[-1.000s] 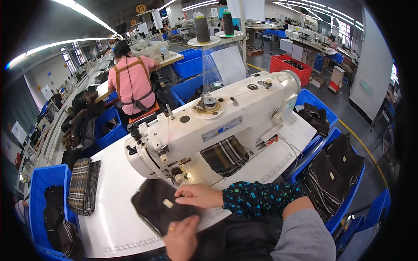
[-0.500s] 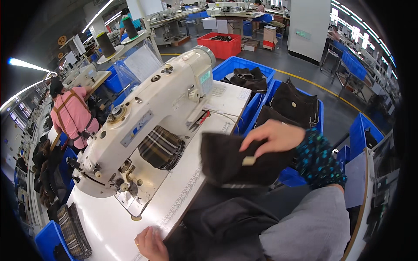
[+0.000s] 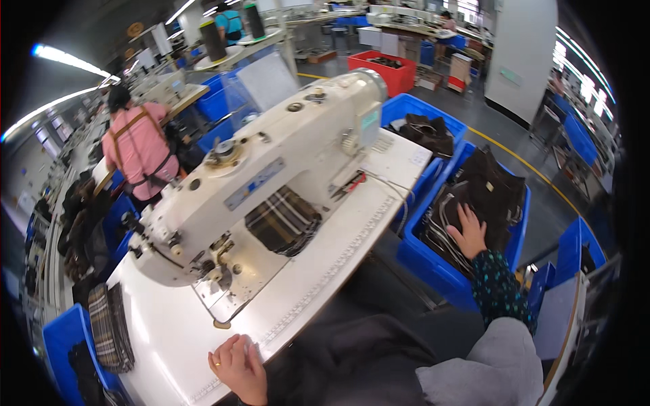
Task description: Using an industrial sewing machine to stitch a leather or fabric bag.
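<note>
Head view, obs. largest → smallest. White table [image 3: 325, 284] carries cream sewing machine [image 3: 264, 176] set diagonally; plaid fabric piece [image 3: 283, 220] lies under the machine arm on the bed, prob. parked near the needle for stitching. Measuring strip runs along the table's near edge.

Blue bin [image 3: 433, 260] sits just beside the table on the person's right, within arm's reach w/o standing; full of dark fabric pieces [image 3: 484, 193]. Second blue bin [image 3: 423, 111] behind it, also w/ dark pieces. Striped fabric [image 3: 112, 328] lies at the table's far left end.

Right hand [image 3: 468, 232]: fingers spread flat, resting on the dark pieces in the bin, not closed around anything. Left hand [image 3: 238, 365]: relaxed, palm down on the table's near edge, holding nothing; looks like bracing while the body leans right.

Room: factory floor, rows of similar stations, red crate [image 3: 382, 68] further back, yellow floor line, strip lights. Another person in pink top [image 3: 139, 145] works at the next station, back turned.
</note>
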`<action>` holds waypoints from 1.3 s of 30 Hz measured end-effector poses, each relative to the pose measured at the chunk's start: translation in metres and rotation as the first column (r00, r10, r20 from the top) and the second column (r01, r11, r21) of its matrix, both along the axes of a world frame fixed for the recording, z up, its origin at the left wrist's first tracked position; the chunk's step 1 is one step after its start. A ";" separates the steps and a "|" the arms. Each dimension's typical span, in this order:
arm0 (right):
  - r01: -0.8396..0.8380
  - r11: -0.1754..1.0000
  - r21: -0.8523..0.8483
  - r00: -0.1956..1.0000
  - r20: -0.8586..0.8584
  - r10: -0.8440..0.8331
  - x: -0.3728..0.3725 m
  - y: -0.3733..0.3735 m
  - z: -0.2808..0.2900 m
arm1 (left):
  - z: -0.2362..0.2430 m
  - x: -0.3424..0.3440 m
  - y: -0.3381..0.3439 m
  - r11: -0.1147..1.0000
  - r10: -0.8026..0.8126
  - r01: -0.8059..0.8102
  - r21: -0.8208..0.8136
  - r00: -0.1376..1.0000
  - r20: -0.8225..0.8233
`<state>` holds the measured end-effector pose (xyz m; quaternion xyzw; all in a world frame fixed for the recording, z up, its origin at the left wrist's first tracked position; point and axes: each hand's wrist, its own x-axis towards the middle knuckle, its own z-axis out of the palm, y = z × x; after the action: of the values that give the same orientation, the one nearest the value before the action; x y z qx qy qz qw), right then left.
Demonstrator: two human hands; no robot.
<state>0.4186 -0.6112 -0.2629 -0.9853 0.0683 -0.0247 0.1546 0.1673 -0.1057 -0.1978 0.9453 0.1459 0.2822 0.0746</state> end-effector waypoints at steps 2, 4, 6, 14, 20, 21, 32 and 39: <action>0.008 0.999 -0.031 1.000 0.013 -0.008 -0.005 -0.013 0.004 | -0.005 0.003 -0.004 0.995 0.000 -0.003 -0.101 1.000 -0.031; 0.010 0.998 -0.070 1.000 -0.007 -0.011 -0.001 -0.012 0.025 | -0.009 0.000 0.000 0.996 0.021 -0.025 -0.090 0.999 -0.048; -0.025 0.982 -0.186 0.984 0.170 0.058 0.010 0.005 0.046 | -0.008 0.000 -0.001 0.994 0.055 -0.060 -0.093 0.997 -0.054; -0.870 0.476 -0.126 0.313 0.605 0.732 0.019 0.258 0.106 | -0.001 -0.010 0.007 0.987 0.080 -0.083 -0.138 0.996 -0.029; -0.954 -0.109 -0.280 -0.246 0.519 0.819 -0.030 0.373 0.086 | 0.017 -0.026 0.078 0.967 -0.010 0.009 -0.254 1.000 -0.005; -0.949 -0.158 -0.272 -0.282 0.515 0.810 -0.038 0.385 0.084 | 0.021 -0.036 0.104 0.989 0.060 -0.061 -0.131 0.998 -0.013; -0.985 -0.140 -0.100 -0.171 0.495 0.852 -0.055 0.400 0.074 | 0.023 -0.103 0.353 0.661 0.744 -0.739 0.132 0.668 0.017; -0.994 -0.094 -0.053 -0.108 0.460 0.881 -0.055 0.405 0.077 | 0.048 -0.095 0.354 0.663 0.737 -0.748 0.026 0.647 -0.196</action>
<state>0.3636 -0.2067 -0.1862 -0.6599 -0.6913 -0.0695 0.2860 0.0720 0.2482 -0.1496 0.8224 0.5342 0.1925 -0.0349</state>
